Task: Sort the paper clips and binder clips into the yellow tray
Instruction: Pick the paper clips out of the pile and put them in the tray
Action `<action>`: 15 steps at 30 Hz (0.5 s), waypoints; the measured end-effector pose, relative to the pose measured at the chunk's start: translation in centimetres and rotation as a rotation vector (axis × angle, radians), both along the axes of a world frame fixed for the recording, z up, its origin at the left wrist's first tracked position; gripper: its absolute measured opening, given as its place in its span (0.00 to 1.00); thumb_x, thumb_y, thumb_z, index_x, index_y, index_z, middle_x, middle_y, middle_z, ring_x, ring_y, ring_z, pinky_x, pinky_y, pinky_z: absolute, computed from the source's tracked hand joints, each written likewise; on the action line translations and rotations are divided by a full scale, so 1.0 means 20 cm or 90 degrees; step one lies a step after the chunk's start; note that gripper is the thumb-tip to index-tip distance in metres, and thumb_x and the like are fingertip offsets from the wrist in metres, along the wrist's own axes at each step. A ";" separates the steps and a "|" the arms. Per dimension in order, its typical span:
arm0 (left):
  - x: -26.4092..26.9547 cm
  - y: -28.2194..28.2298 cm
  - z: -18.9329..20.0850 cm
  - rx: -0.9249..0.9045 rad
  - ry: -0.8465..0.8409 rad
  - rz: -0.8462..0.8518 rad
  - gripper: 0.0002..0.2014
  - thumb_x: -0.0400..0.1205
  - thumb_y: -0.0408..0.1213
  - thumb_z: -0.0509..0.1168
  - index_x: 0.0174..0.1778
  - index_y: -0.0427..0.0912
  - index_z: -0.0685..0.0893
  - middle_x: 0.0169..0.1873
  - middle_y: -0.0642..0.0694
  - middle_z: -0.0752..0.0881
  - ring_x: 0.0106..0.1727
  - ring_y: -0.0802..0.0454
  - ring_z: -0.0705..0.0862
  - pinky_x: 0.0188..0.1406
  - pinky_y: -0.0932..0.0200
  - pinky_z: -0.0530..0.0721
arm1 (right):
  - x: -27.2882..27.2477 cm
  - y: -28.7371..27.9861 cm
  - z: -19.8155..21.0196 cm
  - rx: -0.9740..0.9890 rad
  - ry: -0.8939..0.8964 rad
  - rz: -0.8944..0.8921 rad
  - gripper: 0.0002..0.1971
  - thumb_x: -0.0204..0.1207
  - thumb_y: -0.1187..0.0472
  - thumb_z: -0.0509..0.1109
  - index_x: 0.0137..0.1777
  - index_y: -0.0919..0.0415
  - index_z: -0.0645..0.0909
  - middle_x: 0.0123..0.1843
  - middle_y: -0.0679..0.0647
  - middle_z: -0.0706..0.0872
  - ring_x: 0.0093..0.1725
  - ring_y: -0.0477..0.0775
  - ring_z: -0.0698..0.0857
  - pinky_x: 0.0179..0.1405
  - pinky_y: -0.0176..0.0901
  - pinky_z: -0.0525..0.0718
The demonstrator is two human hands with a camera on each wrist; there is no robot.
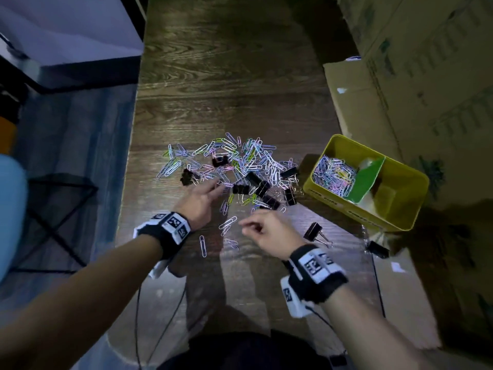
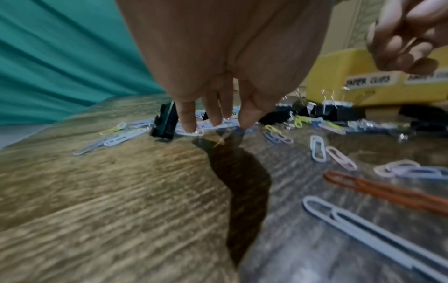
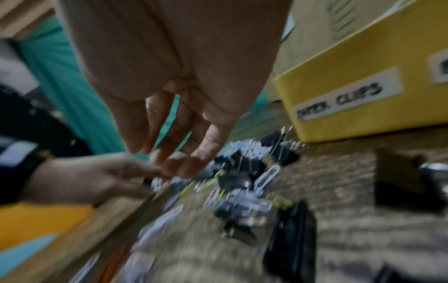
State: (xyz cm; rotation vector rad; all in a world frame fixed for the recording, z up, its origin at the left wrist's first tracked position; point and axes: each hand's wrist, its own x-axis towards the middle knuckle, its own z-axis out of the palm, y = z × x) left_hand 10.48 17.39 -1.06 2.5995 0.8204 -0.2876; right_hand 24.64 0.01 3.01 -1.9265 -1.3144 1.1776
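A heap of coloured paper clips [image 1: 240, 161] mixed with black binder clips [image 1: 256, 182] lies mid-table. To its right stands the yellow tray [image 1: 346, 209], split by a green divider [image 1: 368, 177]; its left compartment holds paper clips [image 1: 333, 177] and carries a "PAPER CLIPS" label [image 3: 344, 99]. My left hand [image 1: 213, 189] reaches into the heap's near-left edge, straight fingertips [image 2: 191, 126] touching paper clips beside a binder clip [image 2: 164, 122]. My right hand [image 1: 248, 227] hovers over the heap's near edge with loosely curled fingers [image 3: 194, 164]; I see nothing held.
A lone binder clip [image 1: 314, 232] lies right of my right hand, another [image 1: 377, 249] near the tray's front corner. Loose paper clips [image 1: 202, 245] lie between my wrists. Cardboard boxes [image 1: 400, 76] wall the right side. The table edge [image 1: 125, 182] drops off at left.
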 end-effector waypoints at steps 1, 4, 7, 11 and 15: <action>0.01 -0.01 -0.01 0.009 0.044 -0.007 0.35 0.74 0.23 0.55 0.79 0.46 0.61 0.81 0.44 0.57 0.80 0.43 0.59 0.78 0.40 0.58 | -0.05 0.02 -0.04 -0.003 -0.029 0.047 0.13 0.78 0.62 0.69 0.62 0.57 0.84 0.61 0.51 0.83 0.58 0.46 0.81 0.64 0.43 0.76; 0.01 -0.04 -0.01 -0.008 0.135 -0.043 0.39 0.76 0.27 0.56 0.81 0.49 0.48 0.82 0.48 0.44 0.82 0.47 0.45 0.78 0.34 0.44 | -0.14 0.10 -0.08 -0.004 -0.080 0.133 0.23 0.78 0.67 0.67 0.73 0.56 0.75 0.82 0.51 0.62 0.71 0.47 0.74 0.76 0.37 0.65; -0.03 -0.06 0.01 0.029 0.133 -0.102 0.40 0.72 0.25 0.55 0.81 0.49 0.51 0.82 0.47 0.47 0.82 0.46 0.48 0.78 0.33 0.44 | -0.14 0.19 -0.08 -0.004 -0.117 0.106 0.28 0.77 0.69 0.67 0.76 0.52 0.71 0.85 0.49 0.45 0.68 0.44 0.76 0.60 0.37 0.80; -0.16 -0.13 0.00 0.036 0.106 -0.124 0.37 0.72 0.27 0.56 0.79 0.48 0.58 0.81 0.47 0.56 0.81 0.46 0.55 0.77 0.40 0.56 | -0.09 0.26 -0.06 -0.070 -0.128 0.034 0.27 0.77 0.69 0.66 0.75 0.52 0.72 0.85 0.52 0.46 0.72 0.55 0.74 0.65 0.40 0.75; -0.28 -0.20 -0.03 0.058 -0.035 -0.158 0.31 0.66 0.30 0.62 0.66 0.54 0.77 0.71 0.50 0.76 0.69 0.46 0.74 0.58 0.40 0.73 | -0.04 0.23 -0.07 -0.064 -0.139 0.019 0.26 0.76 0.69 0.67 0.73 0.52 0.73 0.84 0.54 0.50 0.71 0.51 0.73 0.68 0.33 0.64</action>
